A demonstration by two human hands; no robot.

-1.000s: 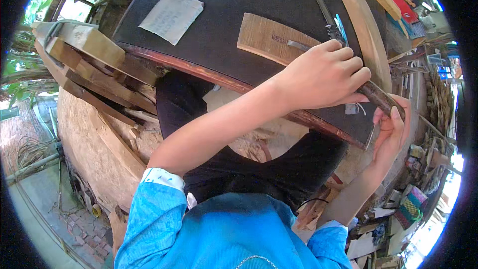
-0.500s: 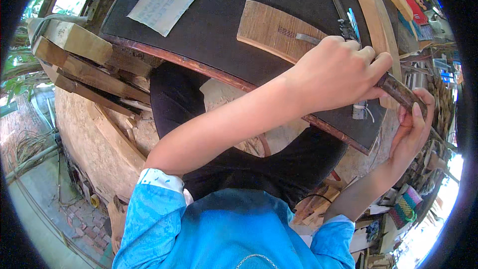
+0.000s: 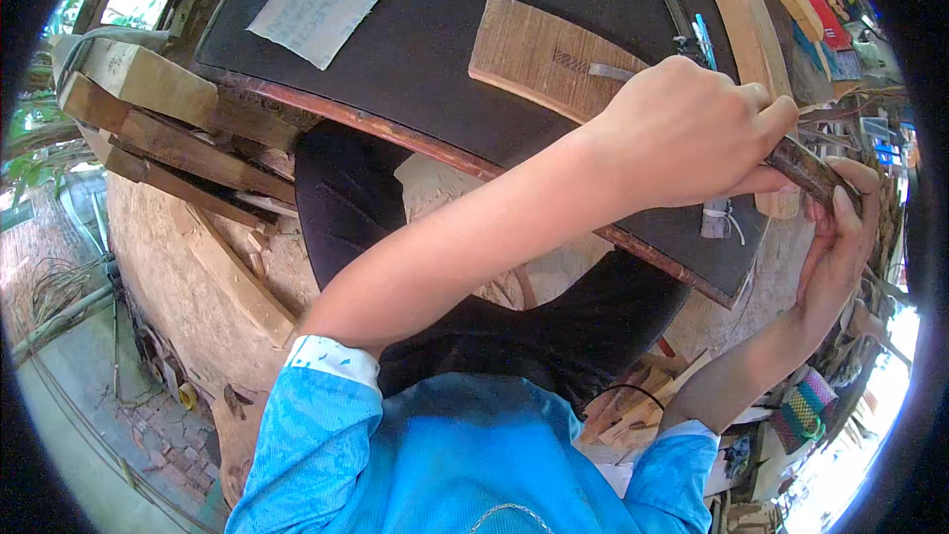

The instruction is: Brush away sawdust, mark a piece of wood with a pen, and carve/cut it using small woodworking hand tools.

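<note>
One wooden block near left hand

dark brown rod, black counter with reddish-brown edge, brown wooden block (cross-hatched in one darker patch), off-white sheet printed in faint blue, blue shirt with white cuffs, black trousers

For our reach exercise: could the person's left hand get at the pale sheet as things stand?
Probably not straight away: the left hand is wrapped around the dark rod, so its grip would likely need freeing first. Nothing visible covers the pale sheet.
</note>
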